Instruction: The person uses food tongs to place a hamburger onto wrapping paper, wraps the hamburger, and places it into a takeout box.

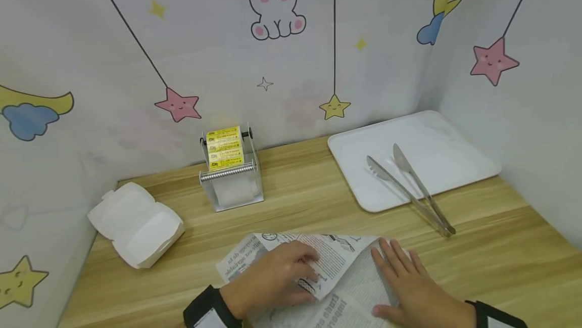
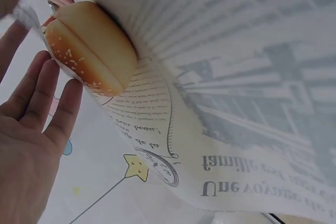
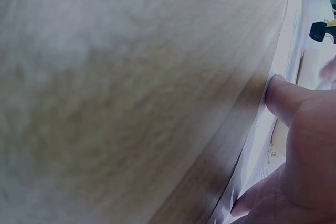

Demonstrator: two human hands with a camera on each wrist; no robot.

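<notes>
You can pass between the newsprint wrapping paper [image 1: 334, 262] and label dispenser [image 1: 227, 172]; an open clamshell box [image 1: 138, 224] blocks the left, tongs [image 1: 428, 196] over the near edge of the tray [image 1: 454, 151] the right.

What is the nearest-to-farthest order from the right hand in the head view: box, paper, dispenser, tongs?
1. Paper: touching the right hand.
2. Tongs: beyond it, partly on the tray.
3. Dispenser: back, left of centre.
4. Box: far left.

Printed paper [image 1: 341, 275] cut off below, bun [image 2: 92, 48] hidden in head view
</notes>
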